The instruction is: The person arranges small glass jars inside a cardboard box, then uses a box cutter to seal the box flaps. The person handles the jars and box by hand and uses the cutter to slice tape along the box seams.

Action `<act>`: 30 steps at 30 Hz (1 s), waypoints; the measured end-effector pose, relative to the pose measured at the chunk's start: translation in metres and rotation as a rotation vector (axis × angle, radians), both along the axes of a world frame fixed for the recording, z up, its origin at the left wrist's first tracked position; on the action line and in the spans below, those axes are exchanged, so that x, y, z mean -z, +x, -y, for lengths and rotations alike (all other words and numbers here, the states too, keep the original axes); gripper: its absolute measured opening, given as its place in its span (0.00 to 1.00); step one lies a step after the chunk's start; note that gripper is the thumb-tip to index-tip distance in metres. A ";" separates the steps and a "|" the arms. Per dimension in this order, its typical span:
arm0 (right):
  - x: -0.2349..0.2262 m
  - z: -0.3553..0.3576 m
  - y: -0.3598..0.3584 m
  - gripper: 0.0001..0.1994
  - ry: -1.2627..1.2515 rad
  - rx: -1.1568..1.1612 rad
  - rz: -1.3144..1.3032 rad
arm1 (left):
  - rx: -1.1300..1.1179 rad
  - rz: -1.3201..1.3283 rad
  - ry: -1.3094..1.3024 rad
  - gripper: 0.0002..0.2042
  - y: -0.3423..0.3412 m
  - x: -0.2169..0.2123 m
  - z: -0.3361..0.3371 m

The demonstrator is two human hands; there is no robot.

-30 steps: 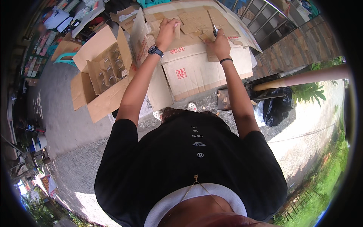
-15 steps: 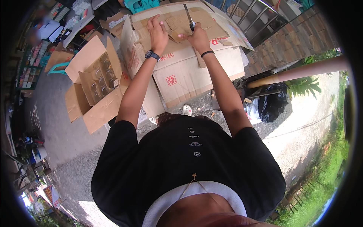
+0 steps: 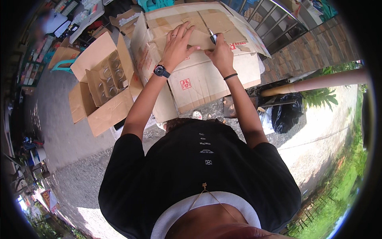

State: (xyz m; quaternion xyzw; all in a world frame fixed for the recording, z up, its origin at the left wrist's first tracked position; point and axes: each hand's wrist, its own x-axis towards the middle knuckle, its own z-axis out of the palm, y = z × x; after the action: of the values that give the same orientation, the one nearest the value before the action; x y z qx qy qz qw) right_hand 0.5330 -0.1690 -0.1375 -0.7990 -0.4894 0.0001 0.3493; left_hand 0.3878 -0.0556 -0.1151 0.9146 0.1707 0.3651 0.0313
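Observation:
A large cardboard box [image 3: 215, 75] with red printed marks stands in front of me, and a flat piece of brown cardboard [image 3: 199, 38] lies on its top. My left hand [image 3: 178, 46], with a black watch at the wrist, rests on that piece with its fingers stretched out and apart. My right hand [image 3: 221, 53] is closed around the black handle of a utility knife [image 3: 214, 38]. The thin blade points away from me, over the cardboard. Part of the handle is hidden in my fingers.
To the left, an open cardboard box [image 3: 101, 121] holds several glass jars [image 3: 107, 72] between dividers. A teal stool [image 3: 63, 65] is behind it. At right are a metal railing [image 3: 274, 20], a stone-tiled wall [image 3: 302, 47], a pole [image 3: 318, 83] and a black plastic bag [image 3: 287, 115].
Both hands have come nearer to me and a little to the right. The left fingers now lie more spread on the cardboard. The knife has dropped lower, still in my right hand.

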 end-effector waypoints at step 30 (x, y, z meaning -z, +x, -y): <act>0.016 -0.029 -0.093 0.18 -0.171 -0.026 -0.043 | -0.332 -0.428 0.095 0.34 -0.070 0.036 -0.048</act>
State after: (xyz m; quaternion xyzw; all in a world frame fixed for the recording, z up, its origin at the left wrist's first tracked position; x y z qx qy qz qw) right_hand 0.4396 -0.1402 -0.1538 -0.8193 -0.4904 0.0638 0.2901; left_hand 0.3177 -0.0073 -0.1507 0.9309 0.3038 0.1712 -0.1089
